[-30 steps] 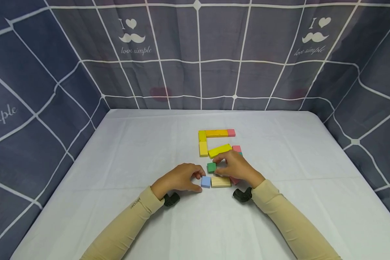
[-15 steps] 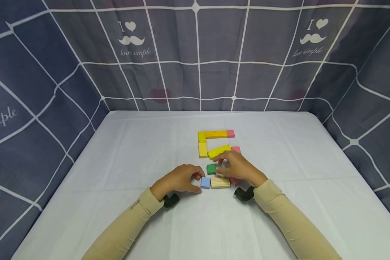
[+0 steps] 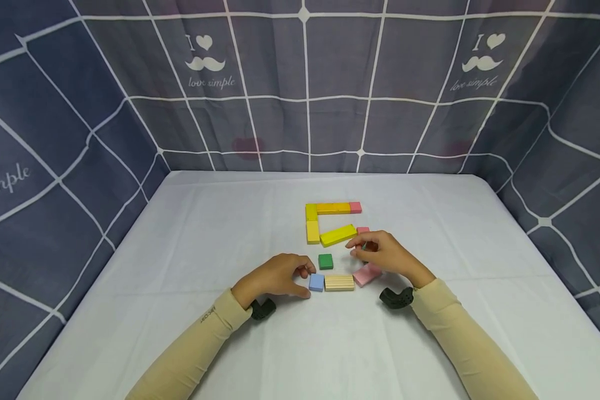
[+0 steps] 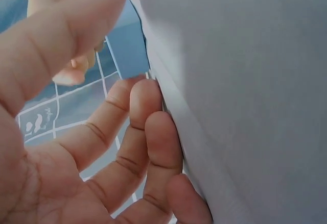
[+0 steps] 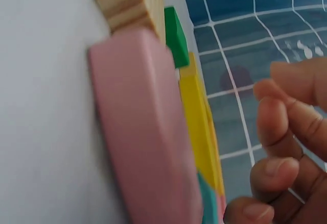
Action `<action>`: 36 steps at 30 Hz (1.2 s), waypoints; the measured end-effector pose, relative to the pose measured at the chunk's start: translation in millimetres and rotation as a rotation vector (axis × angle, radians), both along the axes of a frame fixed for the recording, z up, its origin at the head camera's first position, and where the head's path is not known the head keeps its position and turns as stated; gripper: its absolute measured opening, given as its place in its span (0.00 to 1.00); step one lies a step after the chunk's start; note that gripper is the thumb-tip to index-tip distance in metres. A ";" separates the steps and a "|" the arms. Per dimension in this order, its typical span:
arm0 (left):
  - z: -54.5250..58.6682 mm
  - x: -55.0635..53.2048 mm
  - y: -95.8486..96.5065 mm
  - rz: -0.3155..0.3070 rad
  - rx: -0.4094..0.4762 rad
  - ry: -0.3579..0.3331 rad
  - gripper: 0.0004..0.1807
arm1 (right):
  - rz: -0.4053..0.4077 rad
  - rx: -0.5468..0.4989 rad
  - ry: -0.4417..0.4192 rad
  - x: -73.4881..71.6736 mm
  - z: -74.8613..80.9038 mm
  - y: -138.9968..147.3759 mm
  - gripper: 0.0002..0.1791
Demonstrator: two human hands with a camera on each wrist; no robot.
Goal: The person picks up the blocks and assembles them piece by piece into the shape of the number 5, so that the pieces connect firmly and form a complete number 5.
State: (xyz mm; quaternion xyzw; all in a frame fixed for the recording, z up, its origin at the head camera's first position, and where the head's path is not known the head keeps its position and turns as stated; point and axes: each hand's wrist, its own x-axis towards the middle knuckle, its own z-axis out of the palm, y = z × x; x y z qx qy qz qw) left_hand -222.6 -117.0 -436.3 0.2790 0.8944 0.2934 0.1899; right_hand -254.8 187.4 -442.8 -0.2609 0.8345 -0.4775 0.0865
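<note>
At the near end of a block layout, my left hand (image 3: 279, 274) has thumb and index tips at opposite edges of a small blue block (image 3: 316, 283), holding it lightly at its left end. In the left wrist view that blue block (image 4: 127, 45) shows between thumb and index finger. My right hand (image 3: 382, 253) hovers over the layout's right side, fingers loosely curled with nothing between them. Below it lie a pink block (image 3: 367, 274) and a partly hidden teal block (image 5: 207, 198). A ridged wooden block (image 3: 339, 283) sits between blue and pink. A green block (image 3: 325, 261) lies just behind.
Farther back, yellow blocks (image 3: 312, 232) form a corner, with an orange-yellow bar (image 3: 333, 208) ending at a pink block (image 3: 355, 207). A slanted yellow block (image 3: 338, 235) points toward another pink block (image 3: 363, 230). Dark checked cloth (image 3: 280, 122) surrounds the white table (image 3: 220, 222).
My right hand has moved right, away from the green block, uncovering the near pink block and more of the slanted yellow one. My left hand stays at the blue block.
</note>
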 end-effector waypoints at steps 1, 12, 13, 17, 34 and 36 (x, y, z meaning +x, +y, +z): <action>-0.4 -0.3 -0.3 -0.003 0.000 -0.002 0.22 | 0.007 -0.019 -0.025 0.1 -0.8 4.0 0.10; 1.4 -5.3 -8.8 -0.031 0.020 -0.037 0.23 | 0.061 -0.109 -0.174 -7.5 -15.2 45.4 0.11; 1.3 -6.1 -10.0 -0.032 0.026 -0.044 0.23 | 0.073 -0.116 -0.189 -8.6 -16.5 47.7 0.11; 0.3 -9.7 -15.1 -0.044 0.063 -0.061 0.22 | 0.103 -0.124 -0.237 -12.7 -21.6 54.8 0.13; 14.4 -19.7 3.0 0.045 0.063 0.114 0.18 | 0.235 -0.156 -0.300 -20.6 -30.0 68.7 0.18; 13.7 -22.2 8.3 0.072 0.031 0.109 0.19 | 0.239 -0.151 -0.296 -20.7 -31.0 68.7 0.18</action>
